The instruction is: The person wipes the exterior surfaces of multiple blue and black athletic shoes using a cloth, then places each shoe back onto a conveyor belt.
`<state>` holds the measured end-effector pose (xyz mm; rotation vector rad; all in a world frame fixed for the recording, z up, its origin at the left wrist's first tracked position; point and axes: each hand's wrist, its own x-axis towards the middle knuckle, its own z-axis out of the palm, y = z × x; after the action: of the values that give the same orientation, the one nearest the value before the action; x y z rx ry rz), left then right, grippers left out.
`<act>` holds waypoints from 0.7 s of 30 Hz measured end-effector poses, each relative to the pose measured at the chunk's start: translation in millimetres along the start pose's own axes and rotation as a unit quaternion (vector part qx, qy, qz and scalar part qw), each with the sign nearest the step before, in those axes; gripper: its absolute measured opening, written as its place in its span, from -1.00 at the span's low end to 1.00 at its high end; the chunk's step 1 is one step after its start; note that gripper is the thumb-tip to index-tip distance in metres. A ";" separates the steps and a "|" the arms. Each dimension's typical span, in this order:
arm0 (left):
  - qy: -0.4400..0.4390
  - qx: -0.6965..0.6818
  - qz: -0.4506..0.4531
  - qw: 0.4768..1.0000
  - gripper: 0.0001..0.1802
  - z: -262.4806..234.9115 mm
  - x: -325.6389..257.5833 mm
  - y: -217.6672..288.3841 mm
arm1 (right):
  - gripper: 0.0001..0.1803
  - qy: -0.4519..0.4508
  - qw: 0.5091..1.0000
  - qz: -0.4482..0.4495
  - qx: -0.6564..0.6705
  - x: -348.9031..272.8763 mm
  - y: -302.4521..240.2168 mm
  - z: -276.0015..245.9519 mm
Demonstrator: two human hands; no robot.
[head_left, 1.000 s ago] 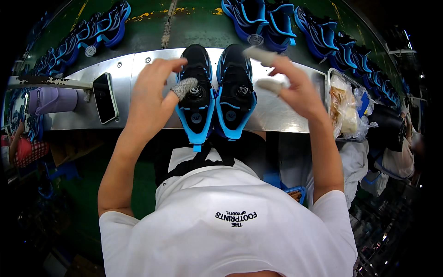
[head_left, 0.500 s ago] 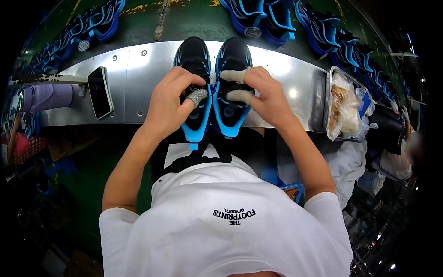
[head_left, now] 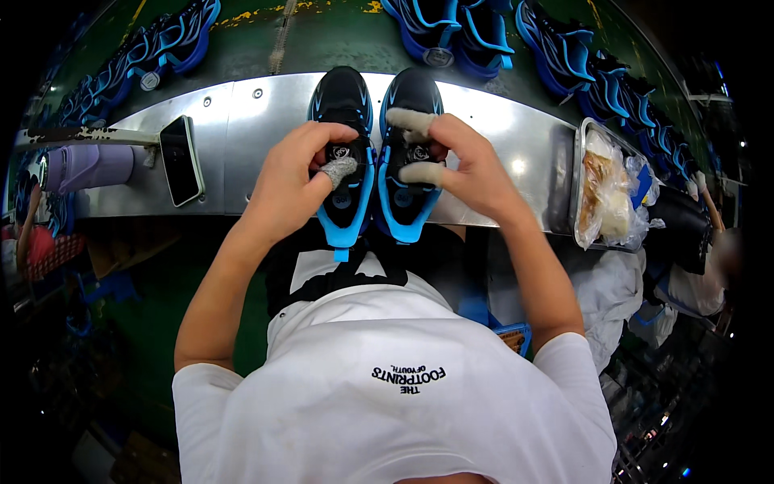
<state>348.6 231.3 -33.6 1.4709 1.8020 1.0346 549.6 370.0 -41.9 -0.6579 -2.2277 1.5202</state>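
Note:
A pair of black sneakers with bright blue trim lies side by side on the metal ledge, toes pointing away and heels toward me. My left hand (head_left: 300, 168) grips the left sneaker (head_left: 340, 90) at its tongue, the forefinger above and the grey-covered thumb below a round label. My right hand (head_left: 463, 165) holds the right sneaker (head_left: 414, 87) likewise, with pale covers on forefinger and thumb, which lie on either side of its tongue. The other fingers of both hands curl beside the shoes and are partly hidden.
On the curved metal ledge (head_left: 193, 137) a phone (head_left: 181, 161) and a lilac tumbler (head_left: 97, 168) lie left. A metal tray (head_left: 582, 185) with plastic-wrapped items stands right. Beyond, the green conveyor belt (head_left: 339, 36) carries rows of similar sneakers (head_left: 153, 50). Other people show at both edges.
On both hands forefinger and thumb have spread a little, and the tongue labels now show between them. The sneakers stay nearly in place; the whole view has shifted slightly.

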 end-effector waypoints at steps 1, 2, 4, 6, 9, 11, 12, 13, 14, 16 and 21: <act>0.031 0.005 0.007 0.999 -0.62 2.4 -1.7 0.4 | -0.45 -0.005 0.999 -0.018 0.044 0.1 2.3 -0.8; 0.031 0.006 0.006 0.999 -0.62 2.9 -1.9 -1.5 | -0.45 -0.013 0.995 -0.037 0.090 0.5 4.4 -1.1; 0.050 0.039 0.015 0.998 -0.61 6.0 -1.5 -0.4 | -0.45 -0.068 0.998 0.014 -0.010 -3.7 -5.0 -6.8; 0.018 0.019 0.000 1.000 -0.61 3.8 -1.4 3.3 | -0.46 -0.033 0.993 0.022 -0.113 -6.2 -13.2 1.4; 0.079 0.160 0.118 0.977 -0.61 5.8 -6.3 8.7 | -0.51 0.011 0.977 -0.004 -0.212 -3.6 -9.2 0.1; 0.079 0.030 0.081 0.993 -0.61 9.4 -21.0 25.7 | -0.54 -0.013 0.999 -0.025 0.027 -1.8 -3.0 -5.0; -0.019 -0.091 -0.031 0.995 -0.61 12.3 -31.2 31.3 | -0.54 -0.014 0.999 -0.025 0.027 -2.8 -2.5 -4.4; -0.108 -0.229 -0.175 0.952 -0.59 18.2 -34.0 44.6 | -0.53 -0.026 0.999 -0.020 0.000 -3.7 -1.1 -4.1; -0.153 -0.313 -0.227 0.910 -0.60 28.7 -37.7 43.5 | -0.52 -0.038 0.999 -0.014 -0.027 -4.4 -0.7 -3.9; -0.152 -0.435 -0.326 0.826 -0.62 46.5 -34.2 36.8 | -0.47 -0.011 0.996 0.009 -0.087 -7.7 -3.6 1.6; -0.091 -0.544 -0.343 0.761 -0.67 64.2 -18.9 35.7 | -0.44 -0.015 0.999 -0.012 -0.025 -4.6 3.4 -3.9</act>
<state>424.3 228.9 -37.7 0.1409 1.0316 1.1334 556.1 371.5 -43.9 -0.6239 -2.2943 1.4756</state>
